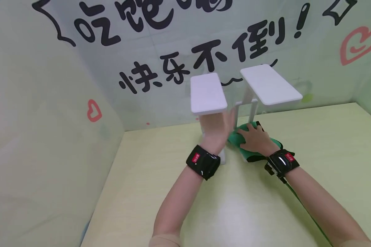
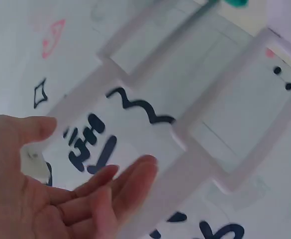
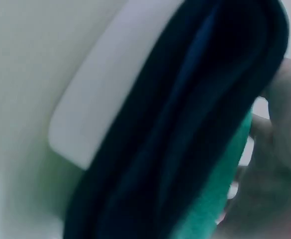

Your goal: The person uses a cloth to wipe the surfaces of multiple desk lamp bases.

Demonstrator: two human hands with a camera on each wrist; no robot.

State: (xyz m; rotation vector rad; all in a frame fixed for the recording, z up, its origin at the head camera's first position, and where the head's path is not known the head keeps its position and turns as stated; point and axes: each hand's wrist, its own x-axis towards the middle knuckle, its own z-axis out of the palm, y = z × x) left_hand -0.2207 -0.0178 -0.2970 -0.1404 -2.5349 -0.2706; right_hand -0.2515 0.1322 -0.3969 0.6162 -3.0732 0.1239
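Observation:
In the head view my left hand (image 1: pixel 214 132) is raised beside the left white stand (image 1: pixel 208 94), its upper part partly hidden by the stand's top plate. The left wrist view shows that hand (image 2: pixel 70 204) with loosely bent fingers and nothing in them, near white frame bars (image 2: pixel 185 172). My right hand (image 1: pixel 256 140) grips a soft green item with black trim (image 1: pixel 235 138) at the foot of the right white stand (image 1: pixel 269 84). Up close, the right hand (image 3: pixel 279 154) is at the side of the item's dark folded edge (image 3: pixel 175 114), which overlaps a white base piece (image 3: pixel 98 99).
The pale tabletop (image 1: pixel 136 192) runs back to a printed wall sheet (image 1: pixel 160 106) with black lettering and red hearts, close behind the stands. A side panel (image 1: pixel 49 137) borders the table on the left. A green cable (image 1: pixel 309 212) runs along the right forearm.

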